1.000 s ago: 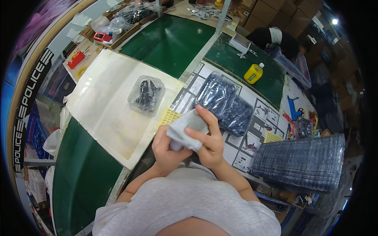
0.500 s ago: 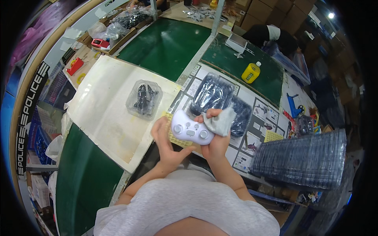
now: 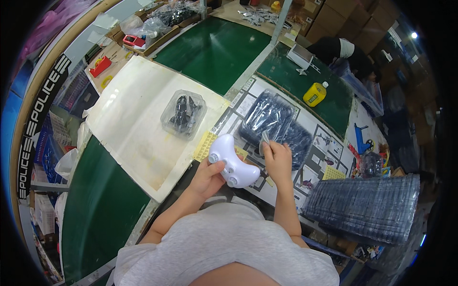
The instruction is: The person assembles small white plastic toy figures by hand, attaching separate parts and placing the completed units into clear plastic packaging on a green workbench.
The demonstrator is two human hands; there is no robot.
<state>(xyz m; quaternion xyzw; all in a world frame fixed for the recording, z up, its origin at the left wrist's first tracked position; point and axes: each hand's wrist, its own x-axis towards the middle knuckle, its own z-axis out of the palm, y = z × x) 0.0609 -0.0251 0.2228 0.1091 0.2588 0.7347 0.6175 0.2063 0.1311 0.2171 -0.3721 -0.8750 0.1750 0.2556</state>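
A white game controller is gripped at its left side by my left hand, with the thumb over its face; it is tilted, its sticks toward me. Just to the right, my right hand pinches a small grey cloth, held apart from the controller. Behind the cloth lie dark plastic-wrapped packs on printed sheets. Farther left, a clear plastic tray with a black toy drone in it sits on a cream board.
At the right stands a long row of dark clear-plastic trays. A yellow bottle stands on the green surface at the back right. Beyond the board's far left edge is a red tape dispenser. Another person bends over at the back right.
The controller has passed from my right hand to my left and turned clockwise. My right hand has moved right, keeping the cloth. The whole view has shifted slightly.
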